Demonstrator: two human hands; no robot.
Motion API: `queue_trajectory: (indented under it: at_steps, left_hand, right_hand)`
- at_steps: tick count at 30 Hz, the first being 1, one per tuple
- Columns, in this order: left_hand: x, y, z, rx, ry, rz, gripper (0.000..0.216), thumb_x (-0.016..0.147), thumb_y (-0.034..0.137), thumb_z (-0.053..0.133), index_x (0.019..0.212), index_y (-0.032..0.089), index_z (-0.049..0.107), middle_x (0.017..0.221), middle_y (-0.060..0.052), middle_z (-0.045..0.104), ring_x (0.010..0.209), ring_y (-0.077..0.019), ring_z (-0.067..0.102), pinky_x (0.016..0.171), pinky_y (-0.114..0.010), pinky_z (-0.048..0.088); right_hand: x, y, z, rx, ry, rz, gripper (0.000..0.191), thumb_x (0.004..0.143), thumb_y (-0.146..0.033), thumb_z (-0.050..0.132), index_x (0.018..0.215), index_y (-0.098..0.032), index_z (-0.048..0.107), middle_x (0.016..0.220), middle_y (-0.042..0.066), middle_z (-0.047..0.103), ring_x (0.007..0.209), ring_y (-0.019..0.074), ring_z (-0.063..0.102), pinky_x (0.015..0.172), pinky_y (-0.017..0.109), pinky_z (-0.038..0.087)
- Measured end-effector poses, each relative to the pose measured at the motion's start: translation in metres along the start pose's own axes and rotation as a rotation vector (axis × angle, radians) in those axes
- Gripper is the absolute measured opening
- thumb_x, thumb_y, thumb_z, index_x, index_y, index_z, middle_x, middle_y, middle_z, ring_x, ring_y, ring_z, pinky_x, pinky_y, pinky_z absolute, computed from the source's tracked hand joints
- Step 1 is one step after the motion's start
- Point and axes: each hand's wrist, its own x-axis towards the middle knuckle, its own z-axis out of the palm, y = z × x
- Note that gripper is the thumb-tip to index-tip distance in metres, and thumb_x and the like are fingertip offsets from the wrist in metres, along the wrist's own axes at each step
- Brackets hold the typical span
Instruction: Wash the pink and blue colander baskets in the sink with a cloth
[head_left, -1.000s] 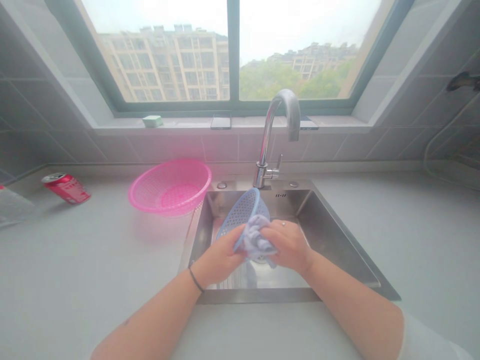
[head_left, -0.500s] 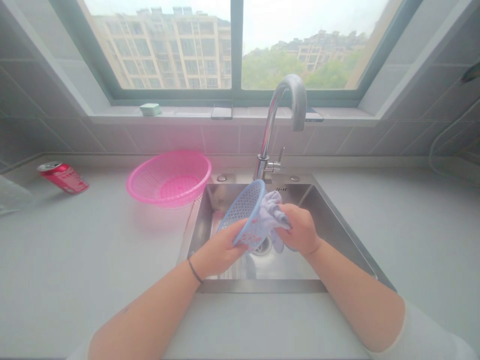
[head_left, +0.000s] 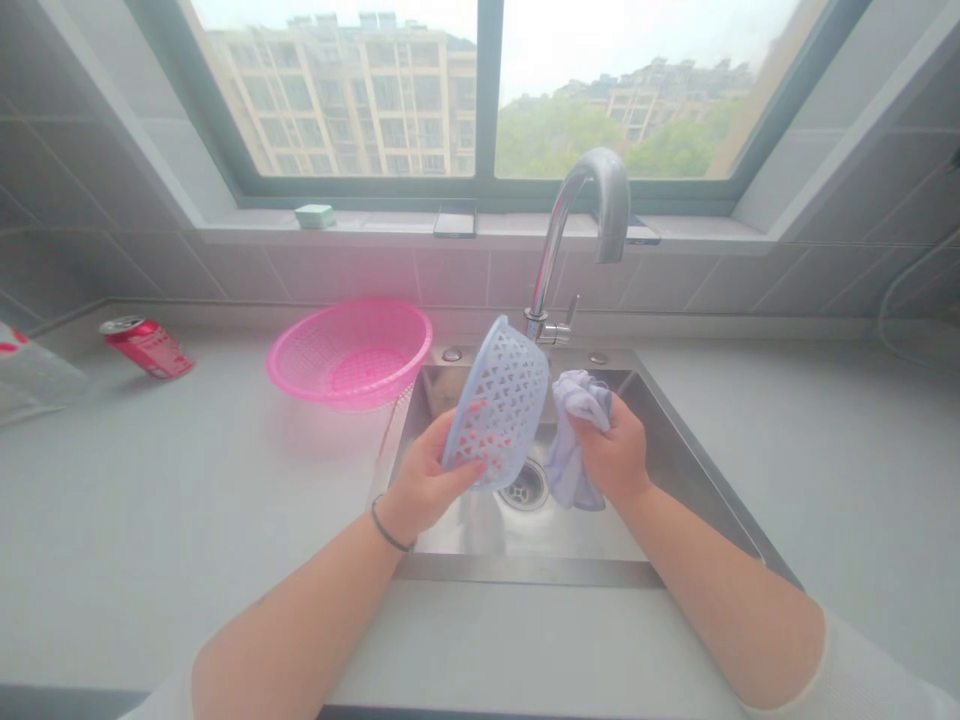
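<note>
We have just parted the two things: the pale blue plastic lattice basket [head_left: 499, 405] and the lilac cloth [head_left: 568, 468] were pressed together a moment ago, and now a gap of air lies between them, so the basket's outer face shows bare. Our left hand [head_left: 427, 470] is partly closed, its fingers curled around the basket's lower edge, holding it tilted on its side over the stainless steel sink [head_left: 525, 570], just above the drain [head_left: 526, 486]. Our right hand [head_left: 611, 450] is nearly closed on the bunched cloth, whose loose end hangs down into the basin. Past the sink's back left corner, a pink plastic basket [head_left: 349, 355] sits on the grey countertop [head_left: 187, 520], and a red can [head_left: 146, 348] lies on its side near the back edge.
</note>
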Motion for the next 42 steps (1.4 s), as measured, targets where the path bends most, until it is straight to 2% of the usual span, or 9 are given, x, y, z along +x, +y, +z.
queue_trajectory:
  at_steps: [3, 13, 19, 23, 27, 29, 34, 39, 42]
  left_hand:
    - [0.001, 0.007, -0.001, -0.047, 0.06, 0.051, 0.074, 0.078, 0.031, 0.085, 0.144, 0.027, 0.052, 0.136, -0.012, 0.068, 0.123, -0.034, 0.067, 0.106, -0.052, 0.054]
    - [0.004, 0.004, 0.001, -0.119, 0.015, -0.099, 0.075, 0.076, 0.029, 0.086, 0.143, 0.028, 0.052, 0.141, -0.011, 0.066, 0.124, -0.0325, 0.066, 0.105, -0.049, 0.054]
    - [0.01, -0.005, 0.008, -0.054, -0.064, -0.243, 0.056, 0.077, 0.03, 0.081, 0.128, 0.017, 0.063, 0.112, -0.012, 0.077, 0.105, -0.0296, 0.072, 0.096, -0.046, 0.055]
    - [0.011, -0.008, 0.008, -0.002, -0.075, -0.247, 0.056, 0.08, 0.028, 0.074, 0.133, 0.018, 0.059, 0.116, -0.011, 0.075, 0.11, -0.0293, 0.069, 0.1, -0.045, 0.052]
    - [0.009, -0.007, 0.007, 0.269, -0.207, -0.135, 0.043, 0.086, 0.029, 0.066, 0.128, 0.018, 0.062, 0.124, -0.011, 0.071, 0.118, -0.0305, 0.064, 0.106, -0.046, 0.047]
    - [0.008, -0.004, 0.006, 0.429, -0.286, -0.07, 0.035, 0.089, 0.028, 0.061, 0.122, 0.017, 0.064, 0.122, -0.011, 0.071, 0.117, -0.0303, 0.063, 0.107, -0.045, 0.045]
    - [0.008, 0.003, 0.007, 0.544, -0.362, -0.058, 0.033, 0.09, 0.023, 0.052, 0.12, 0.017, 0.063, 0.117, -0.01, 0.071, 0.109, -0.0276, 0.064, 0.1, -0.043, 0.049]
    - [0.009, 0.001, 0.008, 0.566, -0.299, -0.022, 0.026, 0.086, 0.02, 0.055, 0.111, 0.017, 0.062, 0.11, -0.007, 0.07, 0.101, -0.025, 0.064, 0.093, -0.038, 0.05]
    - [0.01, 0.0, 0.006, 0.59, -0.307, -0.013, 0.023, 0.087, 0.019, 0.054, 0.108, 0.018, 0.062, 0.106, -0.006, 0.07, 0.099, -0.0236, 0.064, 0.093, -0.037, 0.05]
  right_hand:
    - [0.0, -0.001, 0.002, 0.026, -0.04, 0.046, 0.026, 0.082, -0.045, 0.065, 0.081, -0.019, 0.067, 0.071, 0.002, 0.067, 0.068, 0.0181, 0.06, 0.063, 0.029, 0.048]
    - [-0.003, -0.007, 0.002, 0.039, -0.109, 0.014, 0.023, 0.081, -0.042, 0.064, 0.075, -0.02, 0.06, 0.067, 0.0, 0.062, 0.064, 0.0159, 0.056, 0.062, 0.028, 0.046]
    - [-0.001, -0.002, 0.003, -0.001, -0.101, -0.012, 0.023, 0.084, -0.041, 0.064, 0.077, -0.02, 0.062, 0.068, 0.0, 0.066, 0.064, 0.0166, 0.059, 0.061, 0.027, 0.046]
    - [-0.005, -0.008, 0.002, -0.082, -0.089, -0.342, 0.017, 0.09, -0.034, 0.059, 0.087, -0.019, 0.065, 0.07, 0.002, 0.069, 0.059, 0.0158, 0.061, 0.055, 0.026, 0.043]
    - [-0.017, -0.025, 0.004, -0.125, -0.289, -0.83, 0.013, 0.09, -0.032, 0.059, 0.089, -0.022, 0.067, 0.066, 0.0, 0.068, 0.055, 0.0148, 0.059, 0.054, 0.027, 0.041]
    - [-0.019, -0.028, 0.004, -0.152, -0.332, -0.907, 0.01, 0.09, -0.028, 0.058, 0.091, -0.023, 0.066, 0.066, 0.0, 0.068, 0.055, 0.015, 0.06, 0.054, 0.027, 0.041]
    - [-0.011, -0.019, -0.002, -0.207, -0.2, -0.626, 0.014, 0.092, -0.028, 0.057, 0.101, -0.021, 0.066, 0.081, 0.004, 0.075, 0.066, 0.0175, 0.068, 0.06, 0.027, 0.05]
    - [-0.02, -0.024, 0.002, -0.221, -0.425, -0.674, 0.013, 0.088, -0.03, 0.059, 0.086, -0.023, 0.07, 0.067, 0.003, 0.071, 0.061, 0.0168, 0.066, 0.059, 0.026, 0.048]
    - [-0.02, -0.022, 0.003, -0.181, -0.418, -0.548, 0.016, 0.085, -0.031, 0.059, 0.09, -0.023, 0.072, 0.073, 0.004, 0.073, 0.064, 0.0184, 0.068, 0.062, 0.027, 0.05]
